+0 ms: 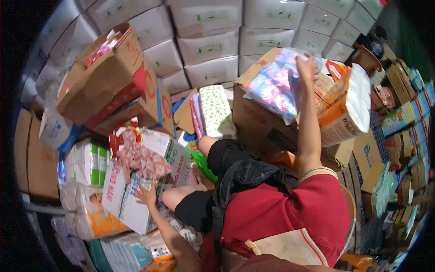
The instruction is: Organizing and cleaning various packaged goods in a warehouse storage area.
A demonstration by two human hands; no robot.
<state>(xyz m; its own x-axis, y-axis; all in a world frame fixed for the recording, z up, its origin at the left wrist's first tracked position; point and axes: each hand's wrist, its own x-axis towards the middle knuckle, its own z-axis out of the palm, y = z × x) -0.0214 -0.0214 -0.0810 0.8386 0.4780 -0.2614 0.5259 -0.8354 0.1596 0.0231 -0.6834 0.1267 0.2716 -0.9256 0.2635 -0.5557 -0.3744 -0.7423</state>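
Observation:
At the upper right, my right hand (307, 69) rests on the upper edge of a plastic-wrapped bundle of pink and blue patterned packs (277, 83), which lies on a large brown cardboard box (256, 110). Whether the fingers grip the wrap cannot be told. Lower left, my left hand (146, 196) lies with fingers apart on a white printed carton (127, 199), holding nothing. Just above it on the carton is a pink floral cloth item (144, 154) with a red and white part at its upper left.
White cartons (209, 46) are stacked along the back. Open cardboard boxes (102, 74) stand at the left, above wrapped tissue packs (91, 163). An orange and white pack (343, 108) stands right of my right arm. A green leaf-patterned package (215, 110) lies between the boxes.

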